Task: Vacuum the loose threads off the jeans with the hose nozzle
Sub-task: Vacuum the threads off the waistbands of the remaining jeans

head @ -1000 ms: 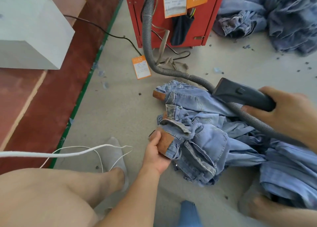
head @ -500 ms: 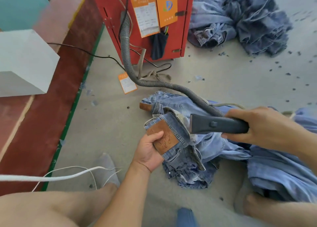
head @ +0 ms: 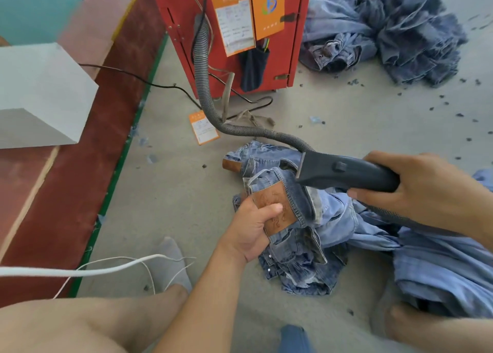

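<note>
One pair of jeans (head: 314,235) lies bunched on the floor (head: 186,192); the left hand (head: 253,227) pinches its waistband patch while the right hand (head: 416,190) grips the nozzle (head: 341,172) at the waistband. Vacuuming looks barely begun, legs remaining.

1. Your left hand (head: 252,230) holds the jeans (head: 298,219) by the brown patch (head: 276,208).
2. Your right hand (head: 426,190) grips the black nozzle (head: 344,172), its tip touching the waistband.
3. The grey hose (head: 205,86) runs to the red machine (head: 186,11).
</note>
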{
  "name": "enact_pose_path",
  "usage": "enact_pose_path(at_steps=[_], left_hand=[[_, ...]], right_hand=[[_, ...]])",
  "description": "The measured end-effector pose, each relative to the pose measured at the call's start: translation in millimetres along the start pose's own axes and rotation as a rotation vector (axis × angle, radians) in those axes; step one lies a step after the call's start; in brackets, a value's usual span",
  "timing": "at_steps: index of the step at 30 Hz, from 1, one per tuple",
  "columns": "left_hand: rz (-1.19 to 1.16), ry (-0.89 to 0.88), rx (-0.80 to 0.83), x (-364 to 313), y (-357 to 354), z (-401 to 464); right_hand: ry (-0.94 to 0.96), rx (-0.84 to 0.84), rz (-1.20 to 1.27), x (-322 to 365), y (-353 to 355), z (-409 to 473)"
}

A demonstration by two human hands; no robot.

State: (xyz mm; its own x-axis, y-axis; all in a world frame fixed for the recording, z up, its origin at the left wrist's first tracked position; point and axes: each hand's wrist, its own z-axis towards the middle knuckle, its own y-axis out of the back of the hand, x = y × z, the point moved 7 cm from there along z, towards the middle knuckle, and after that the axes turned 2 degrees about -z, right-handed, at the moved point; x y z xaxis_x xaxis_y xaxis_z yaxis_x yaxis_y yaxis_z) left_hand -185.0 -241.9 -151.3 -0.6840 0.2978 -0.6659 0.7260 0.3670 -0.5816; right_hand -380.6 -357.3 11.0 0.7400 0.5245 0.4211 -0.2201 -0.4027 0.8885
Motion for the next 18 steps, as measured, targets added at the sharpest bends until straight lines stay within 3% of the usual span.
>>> enact_pose_path(at_steps=[4, 9, 11, 14, 16, 18], left_hand=[[0.068, 0.005, 0.057, 3, -7, -4], [-0.054, 0.095, 0.060, 11, 5, -9], [0.001, 0.152, -0.047, 13, 17, -6], [0.314, 0.230, -0.287, 8, 36, -3], [0.471, 0.209, -0.335, 11, 36, -1], [0.485, 0.185, -0.398, 21, 40, -1]], right_hand=[[-0.052, 0.039, -0.124, -6, -6, 4], [-0.125, -0.029, -0.097, -15, -9, 11], [-0.152, -0.085, -0.044, -21, -4, 13], [-0.176, -0.117, -0.031, -31, -2, 12], [-0.176, -0.089, -0.046, -32, -5, 11], [-0.178, -0.069, -0.043, -29, -10, 11]])
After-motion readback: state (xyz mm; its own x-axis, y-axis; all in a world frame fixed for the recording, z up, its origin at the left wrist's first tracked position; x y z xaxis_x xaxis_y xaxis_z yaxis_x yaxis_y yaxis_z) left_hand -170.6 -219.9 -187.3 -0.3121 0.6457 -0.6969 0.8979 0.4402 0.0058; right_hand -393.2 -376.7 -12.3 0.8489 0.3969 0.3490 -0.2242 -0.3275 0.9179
